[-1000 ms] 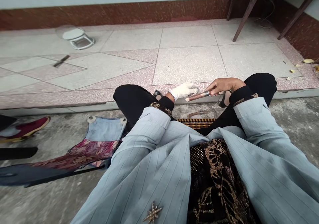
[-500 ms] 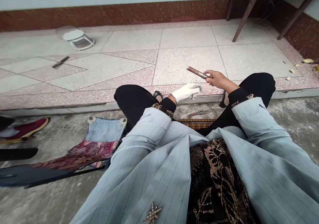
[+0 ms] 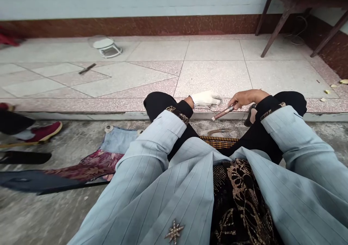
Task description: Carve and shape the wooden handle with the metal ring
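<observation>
My left hand (image 3: 206,99), in a white knitted glove, hangs in front of my left knee. Its fingers bend loosely downward, and I see nothing held in them. A thin dark line shows just below the glove. My bare right hand (image 3: 243,99) is closed around one end of a short brown stick (image 3: 223,113). The stick has a greyish band near my fingers and a pale far end. It slants down to the left, below the gloved fingertips and apart from them. A curved brown piece (image 3: 219,131) lies on the concrete between my feet.
A tiled step (image 3: 212,70) runs ahead, with a small white stool (image 3: 108,49) and a dark stick (image 3: 87,68) on it. A wooden table (image 3: 288,1) stands at the right. A patterned cloth (image 3: 100,161) and another person's red shoe (image 3: 46,131) are at the left.
My right hand has turned, so the stick's pale end has swung down from above the glove to below it. The view has shifted slightly left and up.
</observation>
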`<state>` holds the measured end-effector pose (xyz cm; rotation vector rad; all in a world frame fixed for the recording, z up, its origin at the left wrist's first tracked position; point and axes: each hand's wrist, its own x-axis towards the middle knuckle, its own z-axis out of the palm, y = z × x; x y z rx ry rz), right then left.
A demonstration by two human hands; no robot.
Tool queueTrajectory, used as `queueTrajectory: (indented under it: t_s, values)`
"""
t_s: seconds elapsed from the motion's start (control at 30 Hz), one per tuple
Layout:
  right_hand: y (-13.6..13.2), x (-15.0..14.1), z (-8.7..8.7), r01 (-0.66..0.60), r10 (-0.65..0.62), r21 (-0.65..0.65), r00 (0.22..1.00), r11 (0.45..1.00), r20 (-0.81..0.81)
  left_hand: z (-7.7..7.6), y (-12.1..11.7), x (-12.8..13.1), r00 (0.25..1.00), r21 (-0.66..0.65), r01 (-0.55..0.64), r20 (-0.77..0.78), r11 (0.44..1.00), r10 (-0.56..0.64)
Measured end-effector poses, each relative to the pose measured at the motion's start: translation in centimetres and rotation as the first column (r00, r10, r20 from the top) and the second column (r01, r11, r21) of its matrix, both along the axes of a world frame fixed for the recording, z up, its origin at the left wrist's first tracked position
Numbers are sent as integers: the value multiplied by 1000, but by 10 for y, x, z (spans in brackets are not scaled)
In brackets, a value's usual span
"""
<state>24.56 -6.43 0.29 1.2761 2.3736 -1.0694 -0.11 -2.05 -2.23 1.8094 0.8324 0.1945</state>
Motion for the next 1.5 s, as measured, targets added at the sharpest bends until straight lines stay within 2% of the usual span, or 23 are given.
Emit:
queueTrajectory:
  t_s: [0.07, 0.1, 0.17, 0.23, 0.3, 0.43, 0.57, 0.67, 0.73, 0.8, 0.83, 0.9, 0.93, 0.97, 1.03, 1.1, 1.17, 1.23, 1.33, 1.37, 1.43, 1.5]
  values:
    - [-7, 7, 6, 7, -39, -121, 964, 993, -265, 1, -1, -2, 1000, 9, -3, 26, 1000, 3]
    - [-12, 8, 9, 42, -95, -138, 912, 990, -400, 0, -3, -2, 999, 14, -1, 41, 1000, 0]
    - [-21, 8, 11, 186, -245, -160, 748, 970, -617, -5, -7, 1, 995, 7, 22, 96, 1000, -23]
    - [-26, 2, 8, 314, -367, -218, 566, 924, -738, -15, -11, 7, 976, -40, 79, 207, 996, -69]
    - [-27, -7, 3, 347, -430, -287, 467, 893, -773, -26, -13, 13, 947, -92, 138, 303, 986, -104]
    - [-20, -22, -6, 413, -502, -332, 426, 848, -753, -38, -17, 22, 936, -154, 142, 342, 978, -82]
    - [-14, -23, -4, 602, -548, -246, 389, 760, -741, -36, -22, 22, 934, -246, 126, 355, 961, -32]
    - [-10, -16, -2, 686, -568, -204, 359, 698, -741, -35, -24, 20, 956, -225, 98, 292, 969, -29]
    - [-5, -8, -3, 759, -581, -168, 317, 630, -750, -34, -25, 20, 967, -202, 91, 250, 975, -39]
    - [1, 1, -5, 847, -606, -92, 294, 524, -739, -31, -28, 20, 973, -170, 89, 226, 981, -49]
    - [4, 5, -7, 881, -629, -31, 311, 472, -712, -29, -30, 20, 974, -148, 95, 219, 984, -61]
    - [8, 11, -11, 894, -682, 166, 428, 416, -593, -22, -34, 21, 975, -64, 125, 191, 990, -111]
    - [9, 12, -14, 856, -701, 294, 518, 426, -490, -18, -35, 21, 976, 12, 145, 160, 989, -145]
    - [8, 11, -16, 783, -707, 420, 608, 459, -360, -15, -36, 21, 976, 110, 171, 114, 979, -183]
    - [6, 5, -22, 576, -674, 580, 737, 576, -62, -9, -36, 20, 974, 334, 215, -3, 918, -227]
    - [2, -2, -27, 379, -563, 566, 805, 732, 189, -6, -33, 18, 976, 501, 218, -89, 837, -201]
    - [-2, -7, -30, 228, -382, 440, 874, 868, 300, -6, -27, 16, 988, 584, 157, -103, 797, -119]
    - [-5, -6, -29, 145, -217, 265, 939, 953, 266, -7, -19, 13, 997, 599, 49, -78, 799, -3]
    - [-8, 2, -19, 84, -84, -33, 996, 996, 10, -10, -7, 10, 989, 528, -113, -20, 842, 146]
    - [-9, 5, -14, 47, -59, -108, 993, 993, -107, -11, -4, 9, 985, 483, -149, -6, 863, 173]
    - [-13, 10, -4, -12, -44, -172, 946, 985, -320, -15, -1, 10, 981, 408, -176, 1, 896, 192]
    - [-18, 13, 5, 41, -110, -160, 887, 986, -448, -20, -2, 12, 987, 372, -138, -29, 918, 160]
